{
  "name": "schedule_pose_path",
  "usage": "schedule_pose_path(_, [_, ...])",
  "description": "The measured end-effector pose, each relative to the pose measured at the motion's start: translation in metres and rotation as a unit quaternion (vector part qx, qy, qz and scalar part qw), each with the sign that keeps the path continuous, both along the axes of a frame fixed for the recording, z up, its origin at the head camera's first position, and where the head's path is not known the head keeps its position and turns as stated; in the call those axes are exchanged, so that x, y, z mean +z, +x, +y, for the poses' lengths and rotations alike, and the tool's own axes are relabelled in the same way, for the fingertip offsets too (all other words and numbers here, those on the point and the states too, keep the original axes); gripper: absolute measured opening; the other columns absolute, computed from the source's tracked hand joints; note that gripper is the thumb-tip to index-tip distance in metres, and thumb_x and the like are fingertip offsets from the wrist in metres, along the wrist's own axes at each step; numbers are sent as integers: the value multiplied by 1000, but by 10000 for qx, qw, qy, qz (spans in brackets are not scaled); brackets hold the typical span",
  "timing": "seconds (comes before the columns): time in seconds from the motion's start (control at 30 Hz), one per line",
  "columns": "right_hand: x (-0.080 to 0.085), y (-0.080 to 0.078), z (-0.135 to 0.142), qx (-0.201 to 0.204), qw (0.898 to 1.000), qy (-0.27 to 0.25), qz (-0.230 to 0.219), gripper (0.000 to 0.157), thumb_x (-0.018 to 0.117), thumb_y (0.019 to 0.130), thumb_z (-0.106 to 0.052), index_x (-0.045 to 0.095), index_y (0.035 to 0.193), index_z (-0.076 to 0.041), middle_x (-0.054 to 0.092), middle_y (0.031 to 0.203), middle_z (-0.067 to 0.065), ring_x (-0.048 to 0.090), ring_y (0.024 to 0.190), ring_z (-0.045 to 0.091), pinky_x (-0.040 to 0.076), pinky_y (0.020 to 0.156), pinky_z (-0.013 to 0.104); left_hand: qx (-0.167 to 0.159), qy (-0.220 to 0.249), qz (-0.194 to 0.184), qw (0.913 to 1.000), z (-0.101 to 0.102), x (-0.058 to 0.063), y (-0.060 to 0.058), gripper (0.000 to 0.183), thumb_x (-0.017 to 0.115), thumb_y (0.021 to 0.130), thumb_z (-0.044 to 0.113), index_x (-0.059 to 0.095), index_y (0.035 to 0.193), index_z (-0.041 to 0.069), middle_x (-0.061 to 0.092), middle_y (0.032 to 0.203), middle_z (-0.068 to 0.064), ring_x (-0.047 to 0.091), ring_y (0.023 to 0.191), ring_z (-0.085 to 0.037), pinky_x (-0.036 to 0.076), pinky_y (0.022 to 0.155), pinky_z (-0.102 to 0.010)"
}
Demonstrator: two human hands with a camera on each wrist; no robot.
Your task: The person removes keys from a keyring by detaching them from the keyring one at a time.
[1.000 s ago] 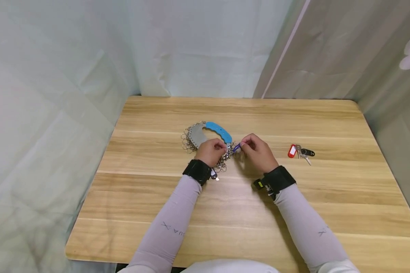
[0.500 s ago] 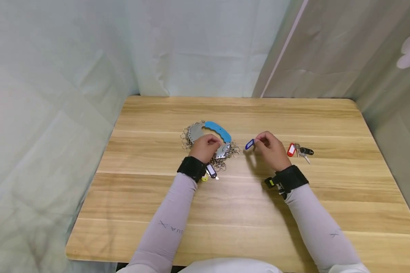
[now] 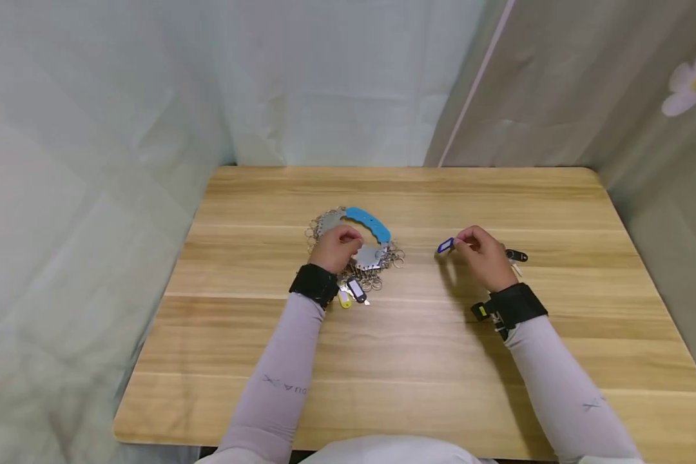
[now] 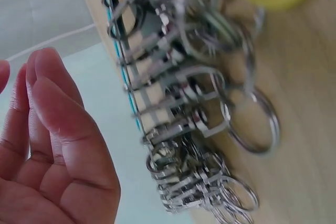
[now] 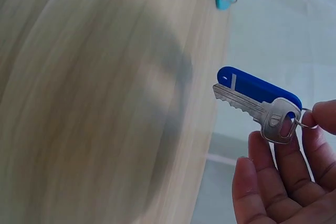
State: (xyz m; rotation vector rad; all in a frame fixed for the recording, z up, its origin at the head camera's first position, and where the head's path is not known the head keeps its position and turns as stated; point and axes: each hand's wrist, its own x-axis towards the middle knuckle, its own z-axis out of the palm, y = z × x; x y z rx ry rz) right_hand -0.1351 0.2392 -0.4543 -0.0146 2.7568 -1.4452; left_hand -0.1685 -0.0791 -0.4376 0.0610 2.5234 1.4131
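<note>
My right hand pinches the small wire ring of a key with a blue key tag, held above the table. In the right wrist view the silver key hangs beside the blue tag. My left hand hovers over a metal key holder with a blue grip, its fingers relaxed with nothing between them. Many clips and split rings line the holder's edge. A black key tag and a yellow key tag hang by the holder's near side.
A black key tag lies with a key on the right of the table, partly behind my right hand. The wooden table meets pale curtains at its back.
My right hand has moved right, drawing the blue-tagged key away from the holder. My left hand has shifted slightly left, uncovering the black and yellow tags. The red tag is now hidden.
</note>
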Motion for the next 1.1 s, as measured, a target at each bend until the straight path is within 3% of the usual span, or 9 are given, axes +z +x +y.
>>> schedule_pose_path(0.2, [-1, 0, 12, 5, 9998, 157, -146, 31, 51, 106, -31, 59, 117, -3, 66, 118, 21, 62, 113, 37, 45, 96, 45, 140, -164, 128, 9997, -13, -1, -1, 16, 61, 98, 20, 70, 107, 9, 72, 105, -11, 68, 96, -28, 49, 75, -29])
schedule_pose_path(0.43, [-8, 5, 24, -101, 9993, 257, -264, 31, 52, 106, -29, 59, 117, 0, 66, 120, 23, 62, 114, 35, 46, 95, 42, -30, -566, 272, 9980, -23, -2, 5, 16, 64, 94, 15, 71, 107, 7, 71, 101, -11, 64, 93, -24, 50, 84, -34])
schedule_pose_path(0.6, [-12, 9, 31, -75, 9990, 366, -230, 31, 52, 105, -28, 60, 116, 0, 65, 120, 22, 62, 117, 37, 47, 98, 45, -429, -724, 268, 9961, -27, -3, 14, 18, 64, 93, 11, 71, 108, 5, 71, 98, -10, 64, 91, -23, 50, 83, -34])
schedule_pose_path(0.83, [-14, 12, 40, 77, 9975, 691, -126, 26, 54, 105, -22, 62, 112, 1, 63, 113, 20, 58, 104, 28, 43, 87, 32, -1228, -746, 256, 9893, -23, -4, 28, 16, 69, 88, 7, 71, 103, 4, 70, 93, -8, 64, 87, -19, 52, 81, -31])
schedule_pose_path(1.1, [-16, 11, 48, 311, 9940, 992, -338, 23, 53, 105, -19, 62, 111, 1, 57, 103, 15, 48, 90, 25, 39, 75, 31, -1670, -1429, 524, 9741, -14, -12, 40, 14, 72, 86, 7, 73, 100, 8, 69, 90, -4, 62, 83, -14, 51, 78, -29])
